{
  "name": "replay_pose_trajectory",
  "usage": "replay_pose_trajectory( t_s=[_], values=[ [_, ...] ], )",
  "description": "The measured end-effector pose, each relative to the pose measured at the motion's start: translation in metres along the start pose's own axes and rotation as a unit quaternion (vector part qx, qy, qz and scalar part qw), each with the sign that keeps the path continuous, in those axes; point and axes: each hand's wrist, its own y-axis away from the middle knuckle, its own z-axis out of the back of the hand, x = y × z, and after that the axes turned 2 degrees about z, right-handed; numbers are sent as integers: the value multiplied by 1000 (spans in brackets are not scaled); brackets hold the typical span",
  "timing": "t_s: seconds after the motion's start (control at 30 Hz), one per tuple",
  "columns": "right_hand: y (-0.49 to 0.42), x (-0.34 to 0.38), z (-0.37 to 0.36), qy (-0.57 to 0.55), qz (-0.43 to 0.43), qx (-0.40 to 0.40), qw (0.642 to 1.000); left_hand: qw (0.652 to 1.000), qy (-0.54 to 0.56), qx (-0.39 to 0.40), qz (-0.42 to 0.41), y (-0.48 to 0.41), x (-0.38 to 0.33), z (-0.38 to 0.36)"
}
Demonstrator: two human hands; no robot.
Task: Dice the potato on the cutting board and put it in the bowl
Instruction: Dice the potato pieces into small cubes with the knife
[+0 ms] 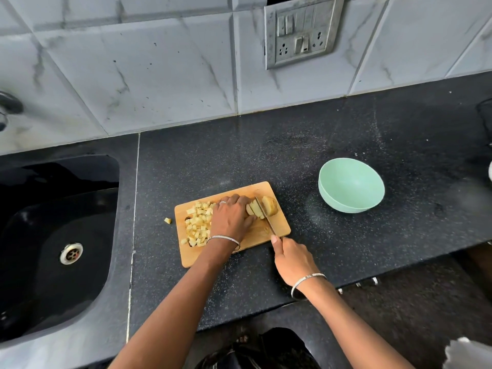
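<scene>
A wooden cutting board (277, 228) lies on the black counter. A heap of pale potato dice (197, 222) covers its left half, and one stray cube (167, 221) sits on the counter just left of the board. My left hand (231, 218) holds down the uncut potato piece (262, 207) with curled fingers. My right hand (291, 259) grips the handle of a knife (266, 217), whose blade is partway through the potato. The mint-green bowl (351, 185) stands to the right of the board, and nothing shows inside it.
A black sink (53, 235) with a metal drain lies to the left. The tiled wall with a switch panel (300, 30) rises behind. A dark object (484, 115) stands at the far right edge. The counter's front edge runs just below my wrists.
</scene>
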Motion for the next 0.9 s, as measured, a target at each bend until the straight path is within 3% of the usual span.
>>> replay_pose_trajectory(
  t_s=[0.37, 0.73, 0.8, 0.9],
  values=[
    [9, 31, -20, -140, 14, 57, 988, 992, 46, -99, 57, 12, 29, 14],
    [1, 25, -7, -13, 51, 18, 998, 988, 116, -82, 69, 20, 39, 19],
    [3, 24, -5, -58, 41, 43, 997, 991, 106, -54, 64, 20, 37, 18],
    [6, 25, 2, -233, -20, 109, 966, 994, 91, -26, 56, 13, 37, 17]
  ],
)
